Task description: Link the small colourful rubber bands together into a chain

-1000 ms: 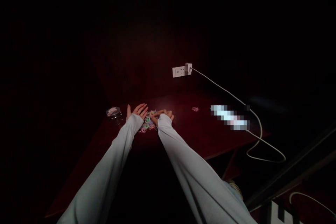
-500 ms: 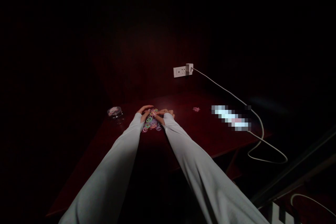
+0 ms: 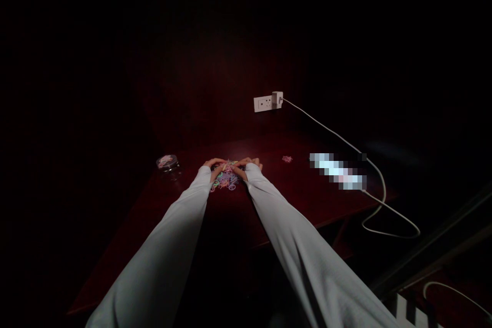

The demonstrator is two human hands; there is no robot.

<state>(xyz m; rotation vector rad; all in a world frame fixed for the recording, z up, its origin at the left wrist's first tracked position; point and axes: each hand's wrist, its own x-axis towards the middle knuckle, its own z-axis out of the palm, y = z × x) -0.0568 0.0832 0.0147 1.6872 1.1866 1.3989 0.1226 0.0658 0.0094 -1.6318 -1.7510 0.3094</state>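
Small coloured elastic hair ties point(image 3: 227, 183), mostly purple with some green, orange and pink, lie in a loose pile on the dark red table point(image 3: 280, 200). Over the far part of this pile my left hand point(image 3: 215, 164) reaches in from the left, its thumb and fingers bent together. My right hand point(image 3: 249, 164) comes from the other side in a similar pinch. The fingertips nearly meet around some pinkish hair ties point(image 3: 229, 166); how many are held is too small to tell. Both wrists are in pale long sleeves.
A clear round jar point(image 3: 167, 162) with pinkish contents on top stands at the left. Right of my hands lies a small heap of pink hair ties point(image 3: 287, 159). A blurred-out bright object point(image 3: 336, 170) connects by a white cable point(image 3: 323, 126) to a charger point(image 3: 277, 98) in the wall socket point(image 3: 262, 104).
Both hands have shifted slightly right, and their fingertips have come closer together over the pile. Green hair ties that showed between the hands are now partly covered.
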